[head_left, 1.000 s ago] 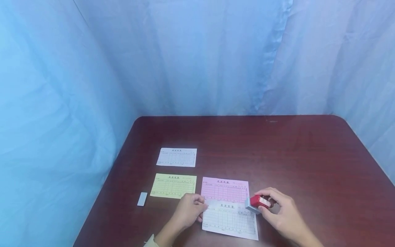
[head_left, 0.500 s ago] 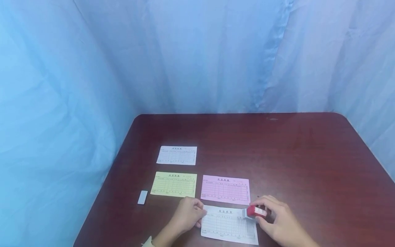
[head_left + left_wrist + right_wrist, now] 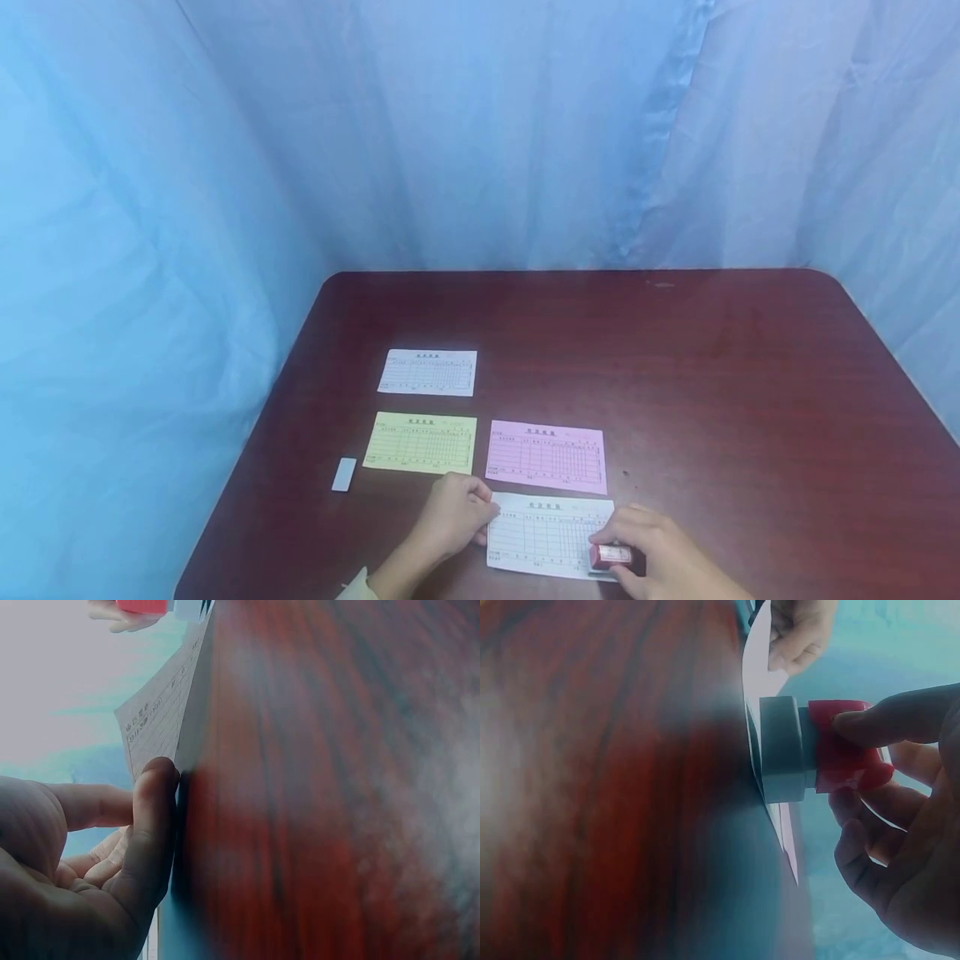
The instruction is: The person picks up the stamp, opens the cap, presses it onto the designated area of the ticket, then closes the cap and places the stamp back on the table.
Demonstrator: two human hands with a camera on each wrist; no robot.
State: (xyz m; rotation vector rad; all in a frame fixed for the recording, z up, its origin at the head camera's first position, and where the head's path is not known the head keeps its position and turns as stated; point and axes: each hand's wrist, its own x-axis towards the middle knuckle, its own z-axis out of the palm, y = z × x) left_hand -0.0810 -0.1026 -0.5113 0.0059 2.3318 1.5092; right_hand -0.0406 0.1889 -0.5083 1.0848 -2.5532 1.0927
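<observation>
A white printed form [image 3: 528, 542] lies at the near side of the table, below the pink form. My left hand [image 3: 453, 517] pinches its left edge between thumb and finger; the left wrist view shows the paper [image 3: 161, 712] rising from the tabletop at that edge. With my right hand [image 3: 652, 546] I grip a red-handled stamp [image 3: 613, 557] at the form's lower right corner. In the right wrist view, the stamp's grey base [image 3: 781, 750] stands against the paper, its printing face hidden. My right thumb [image 3: 885, 720] lies along the red handle.
Behind lie a pink form [image 3: 546, 454], a yellow form [image 3: 420, 442] and another white form [image 3: 427, 372]. A small pale rectangular piece [image 3: 344, 474] rests left of the yellow form. Blue curtains [image 3: 480, 133] surround the dark wooden table [image 3: 712, 358].
The stamp in my right hand has moved from the white form's upper right to its lower right corner. The form has slid away from the pink one's lower edge. My left hand keeps its pinch.
</observation>
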